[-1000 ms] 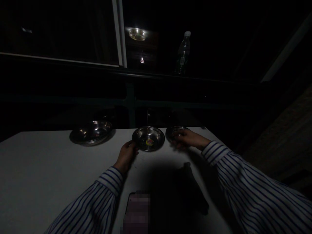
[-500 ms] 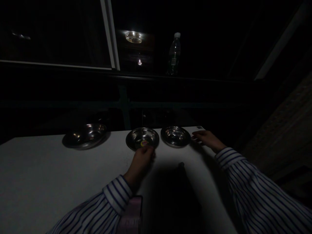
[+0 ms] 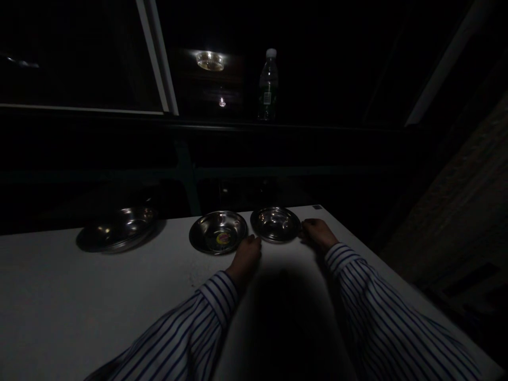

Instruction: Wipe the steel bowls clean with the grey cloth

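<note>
A shallow round steel plate lies near the far edge of the white table. At its right rim is my right hand, fingers and thumb closed on the edge. My left hand is curled shut between this plate and a second steel plate, which has a yellow and red sticker in its bottom. Its fingertips come close to the right plate's front left rim; whether they grip it is hidden. Both forearms wear blue-striped white sleeves.
Further left, larger steel dishes, seemingly stacked, sit at the table's far edge. A plastic bottle with a white cap stands on the dark ledge behind. A small dark patch marks the far right corner. The room is very dim.
My left hand has moved right, from the stickered plate's left side to the gap between plates. My right hand left the right plate, then returned to its right rim. The view shifted right.
</note>
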### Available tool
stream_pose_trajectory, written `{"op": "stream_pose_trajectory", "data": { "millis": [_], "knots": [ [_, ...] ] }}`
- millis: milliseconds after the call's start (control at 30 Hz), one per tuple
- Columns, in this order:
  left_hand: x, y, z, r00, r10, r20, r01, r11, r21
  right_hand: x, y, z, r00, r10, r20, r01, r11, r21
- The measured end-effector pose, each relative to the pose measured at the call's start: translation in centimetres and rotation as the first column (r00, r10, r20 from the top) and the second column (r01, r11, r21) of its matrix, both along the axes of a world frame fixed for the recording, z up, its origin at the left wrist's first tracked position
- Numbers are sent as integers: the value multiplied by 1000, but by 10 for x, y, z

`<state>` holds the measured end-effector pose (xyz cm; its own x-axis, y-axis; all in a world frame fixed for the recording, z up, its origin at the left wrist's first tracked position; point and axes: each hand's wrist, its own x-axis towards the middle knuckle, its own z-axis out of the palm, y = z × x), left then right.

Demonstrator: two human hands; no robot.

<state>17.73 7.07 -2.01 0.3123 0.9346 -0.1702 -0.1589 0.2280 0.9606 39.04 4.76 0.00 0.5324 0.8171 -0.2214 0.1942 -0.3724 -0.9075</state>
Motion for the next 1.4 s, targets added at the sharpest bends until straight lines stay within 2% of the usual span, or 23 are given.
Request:
{"op": "stream_pose_trajectory", "data": {
  "millis": [133,333,533,733,900,1100,1400],
  "knots": [
    [9,5,0,1000,-19,-19,18,998,-57,-2,3,-3,997,21,-76,-19,999,25],
    [17,6,5,999,35,36,-31,995,-92,5,-2,-2,987,62,-147,-59,998,29],
    [23,8,3,995,92,38,-85,983,-160,12,-6,-2,989,74,-130,-71,997,26],
    [28,9,6,997,62,40,-52,976,-210,10,-2,-5,993,81,-91,-78,996,39],
    [26,3,6,996,69,60,-56,978,-203,13,-11,-6,993,49,-111,-37,993,108],
    [19,-2,18,994,73,85,-57,982,-183,11,-29,9,985,3,-175,41,968,246],
    [-6,-4,42,982,176,62,-169,980,-100,-22,-40,40,980,8,-201,62,938,341]
  ]
}}
